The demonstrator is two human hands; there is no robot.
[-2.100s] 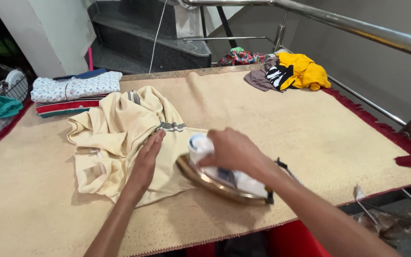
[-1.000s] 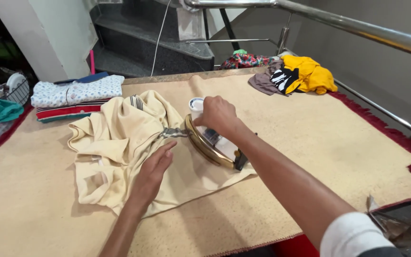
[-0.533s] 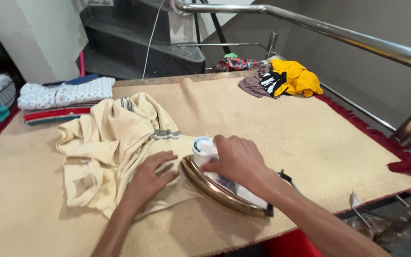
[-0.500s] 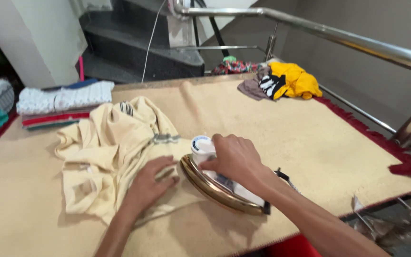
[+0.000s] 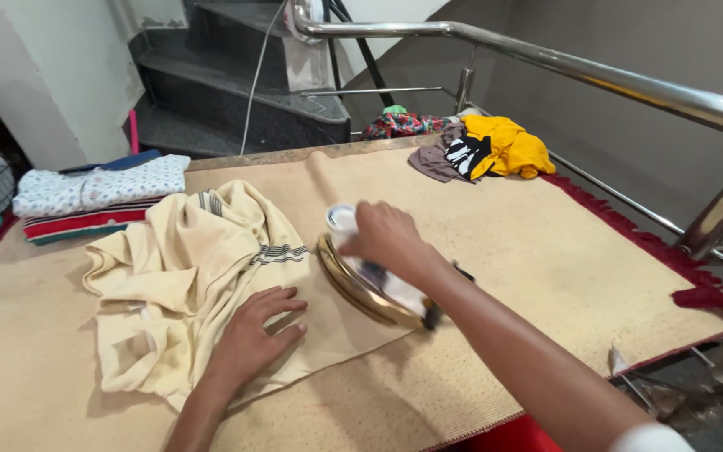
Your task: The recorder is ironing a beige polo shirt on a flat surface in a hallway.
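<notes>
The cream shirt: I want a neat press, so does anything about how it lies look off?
Yes. The cream shirt lies bunched and creased left of the iron; only the part under the left hand is flat.

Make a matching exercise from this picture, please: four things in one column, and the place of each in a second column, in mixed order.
Things:
1. iron
2. cream shirt
3. yellow garment
4. folded clothes

Places:
A. far right corner of the mat
B. stacked at the far left edge of the mat
C. gripped by the right hand
D. pressed flat under the left hand

Pairs: 1-C, 2-D, 3-A, 4-B
</notes>
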